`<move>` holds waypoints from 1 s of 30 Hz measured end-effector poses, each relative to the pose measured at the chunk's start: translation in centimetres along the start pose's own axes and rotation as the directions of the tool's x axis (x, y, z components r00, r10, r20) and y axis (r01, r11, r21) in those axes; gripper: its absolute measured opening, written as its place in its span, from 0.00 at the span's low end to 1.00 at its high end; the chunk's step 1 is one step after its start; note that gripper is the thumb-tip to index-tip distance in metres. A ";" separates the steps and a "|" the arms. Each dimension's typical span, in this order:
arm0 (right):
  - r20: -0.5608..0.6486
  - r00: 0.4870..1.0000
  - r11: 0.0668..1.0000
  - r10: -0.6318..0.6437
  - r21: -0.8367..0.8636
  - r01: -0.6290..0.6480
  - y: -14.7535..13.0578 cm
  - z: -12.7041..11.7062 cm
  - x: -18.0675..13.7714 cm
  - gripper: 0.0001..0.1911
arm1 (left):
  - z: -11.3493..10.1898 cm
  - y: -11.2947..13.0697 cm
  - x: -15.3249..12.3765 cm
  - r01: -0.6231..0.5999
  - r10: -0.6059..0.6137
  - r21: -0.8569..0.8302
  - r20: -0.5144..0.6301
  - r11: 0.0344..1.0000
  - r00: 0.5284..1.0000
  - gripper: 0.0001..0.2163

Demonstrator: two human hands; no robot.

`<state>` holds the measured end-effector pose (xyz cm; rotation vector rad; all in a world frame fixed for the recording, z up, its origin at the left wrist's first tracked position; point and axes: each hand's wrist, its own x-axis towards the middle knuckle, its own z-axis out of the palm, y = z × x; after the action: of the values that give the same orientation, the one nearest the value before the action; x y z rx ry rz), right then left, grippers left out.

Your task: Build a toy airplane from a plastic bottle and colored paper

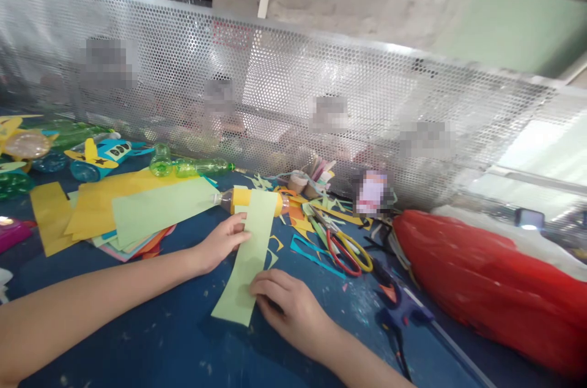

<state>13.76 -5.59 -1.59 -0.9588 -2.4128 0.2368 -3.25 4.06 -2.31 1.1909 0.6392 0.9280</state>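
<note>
A pale green paper strip (pixel 250 259) runs toward me over the blue tabletop, its near end curling up slightly. My left hand (pixel 222 242) pinches the strip's left edge about halfway along. On the right edge, lower down, my right hand (pixel 291 305) is closed with its curled fingers at the paper; the fingertips are partly hidden. The strip's far end lies across a plastic bottle (pixel 238 197) wrapped in yellow paper, which rests on its side and is partly covered.
Yellow and green paper sheets (pixel 156 208) lie left, near a blue-and-yellow bottle plane (pixel 107 156) and green bottles (pixel 202 167). To the right are scissors (pixel 343 250), paper scraps, a glue gun (pixel 403 305) and a red plastic bag (pixel 481 272). A perforated metal screen (pixel 284 88) stands behind.
</note>
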 end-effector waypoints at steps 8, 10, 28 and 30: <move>0.004 1.000 1.000 0.002 0.008 -0.002 0.1 0.2 0.0 0.11 | 0.3 0.5 -0.2 0.006 -0.006 0.013 0.014 1.000 1.000 0.17; 0.015 1.000 1.000 0.005 0.009 -0.005 0.0 0.1 0.0 0.10 | 0.3 0.6 -0.2 0.013 -0.013 0.008 0.002 1.000 1.000 0.17; 0.017 1.000 1.000 -0.014 -0.004 0.014 -0.7 -0.6 0.0 0.11 | 0.4 0.6 -0.3 0.073 -0.048 0.132 -0.182 0.988 0.982 0.15; 0.029 0.999 1.000 -0.013 0.000 0.013 -0.7 -0.8 0.0 0.12 | 0.4 0.7 -0.3 0.072 -0.044 0.142 -0.191 0.987 0.981 0.16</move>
<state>13.79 -6.13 -0.71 -0.9453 -2.4446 0.2474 -3.23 3.63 -1.54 1.2180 0.9034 0.9636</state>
